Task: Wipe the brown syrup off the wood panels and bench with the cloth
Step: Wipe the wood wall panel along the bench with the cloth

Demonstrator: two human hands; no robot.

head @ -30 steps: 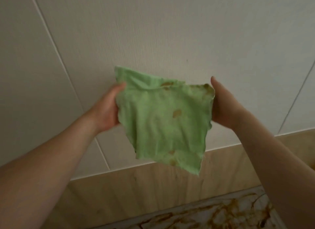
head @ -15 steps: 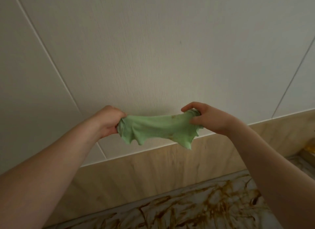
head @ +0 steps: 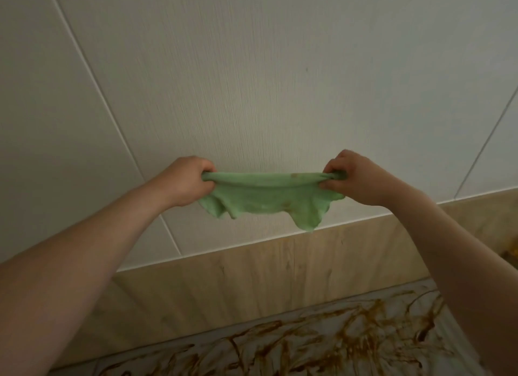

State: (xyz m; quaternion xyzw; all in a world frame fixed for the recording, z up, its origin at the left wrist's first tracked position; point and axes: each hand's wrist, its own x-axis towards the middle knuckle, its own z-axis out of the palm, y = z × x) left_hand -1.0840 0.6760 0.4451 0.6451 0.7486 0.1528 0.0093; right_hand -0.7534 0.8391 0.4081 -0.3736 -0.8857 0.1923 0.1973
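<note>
Green cloth (head: pixel 266 200) hangs stretched in the air before the pale wall (head: pixel 252 95); I see the left hand (head: pixel 186 179) gripping its nine o'clock end, the right hand (head: pixel 356 176) pinching its three o'clock end (a brown stain sits nearby); at six o'clock, brown syrup (head: pixel 364 315) streaks the bench (head: pixel 213 360) below the wood panel (head: pixel 252 277).

A stained green cloth (head: pixel 266 202) hangs stretched in midair; brown syrup (head: pixel 260 328) streaks the desk (head: pixel 308 359) below the wood panel (head: pixel 252 277).
</note>
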